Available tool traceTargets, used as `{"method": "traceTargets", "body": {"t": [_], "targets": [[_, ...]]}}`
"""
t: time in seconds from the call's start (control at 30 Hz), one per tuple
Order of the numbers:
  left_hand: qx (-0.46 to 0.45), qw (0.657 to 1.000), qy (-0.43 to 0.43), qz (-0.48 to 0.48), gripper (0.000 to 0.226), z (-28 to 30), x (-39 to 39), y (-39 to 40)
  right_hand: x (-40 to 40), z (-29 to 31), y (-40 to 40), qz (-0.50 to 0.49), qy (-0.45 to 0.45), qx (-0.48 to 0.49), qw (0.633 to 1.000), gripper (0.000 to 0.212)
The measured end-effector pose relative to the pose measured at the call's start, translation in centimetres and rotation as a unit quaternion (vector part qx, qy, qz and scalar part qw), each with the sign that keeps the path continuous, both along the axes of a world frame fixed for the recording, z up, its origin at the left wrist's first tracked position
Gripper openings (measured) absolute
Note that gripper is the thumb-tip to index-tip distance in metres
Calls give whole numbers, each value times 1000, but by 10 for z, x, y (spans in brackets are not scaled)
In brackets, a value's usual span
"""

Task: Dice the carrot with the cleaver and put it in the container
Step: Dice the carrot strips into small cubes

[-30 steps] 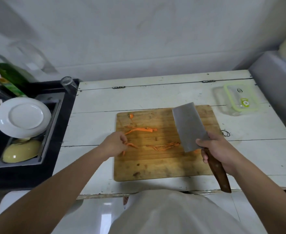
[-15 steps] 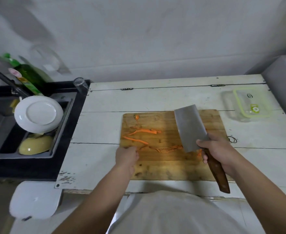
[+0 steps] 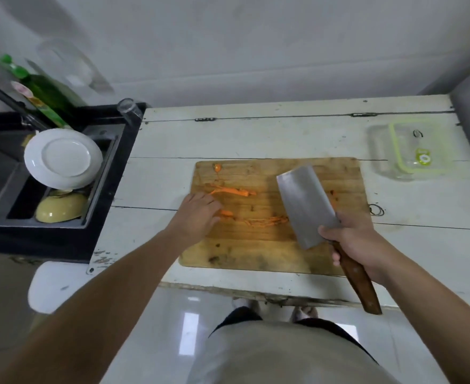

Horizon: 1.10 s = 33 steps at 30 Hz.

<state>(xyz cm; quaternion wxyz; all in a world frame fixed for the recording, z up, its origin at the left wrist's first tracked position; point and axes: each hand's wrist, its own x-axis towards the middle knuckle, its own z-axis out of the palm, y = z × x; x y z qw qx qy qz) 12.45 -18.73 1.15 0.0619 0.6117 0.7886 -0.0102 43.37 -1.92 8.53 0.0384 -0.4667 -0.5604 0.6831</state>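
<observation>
Two hands over board: right hand [image 3: 362,242] grips cleaver [image 3: 305,205].

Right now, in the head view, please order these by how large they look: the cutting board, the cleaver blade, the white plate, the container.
1. cutting board
2. white plate and container: they look alike, so I do not rank them
3. cleaver blade, although it is held nearer the camera
</observation>
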Motion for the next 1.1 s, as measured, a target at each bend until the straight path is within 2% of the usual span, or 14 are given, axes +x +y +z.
{"method": "traceTargets", "body": {"t": [0.1, 0.17, 0.3, 0.4, 0.47, 0.57, 0.63, 0.7, 0.77, 0.87, 0.93, 1.03, 1.1], "targets": [[86, 994, 63, -38, 6, -4, -4, 11, 1, 4, -4, -12, 2, 7, 1000, 15], [119, 988, 75, -58, 8, -7, -8, 24, 2, 4, -6, -29, -7, 23, 999, 14], [115, 987, 81, -75, 18, -10, -16, 51, 11, 5, -15, -73, -25, 52, 996, 13], [157, 981, 10, -115, 8, -12, -19, 59, 15, 6, -24, -91, -33, 78, 992, 16], [146, 970, -59, -184, 16, -13, -20, 52, 19, 5, -32, -112, -32, 77, 990, 19], [105, 954, -46, -276, 20, -18, -31, 40, 25, 2, -43, -134, -41, 79, 987, 22], [110, 958, -21, -266, 13, -19, -38, 38, 24, -1, -48, -140, -40, 81, 986, 24], [124, 969, 4, -213, 10, -18, -39, 42, 19, -2, -52, -145, -38, 83, 985, 23], [123, 980, 10, -154, 20, -16, -38, 50, 11, -1, -53, -145, -34, 84, 985, 18], [69, 993, -51, -75, 45, -11, -41, 64, -2, -2, -50, -132, -34, 76, 988, 15], [27, 995, -79, -63, 53, -9, -47, 72, -5, -2, -48, -121, -36, 69, 990, 16], [8, 987, -118, -106, 41, -5, -52, 69, -10, 1, -44, -106, -48, 78, 990, 17], [9, 984, -137, -112, 25, -5, -50, 62, -15, 1, -41, -76, -91, 125, 985, 15]]}}
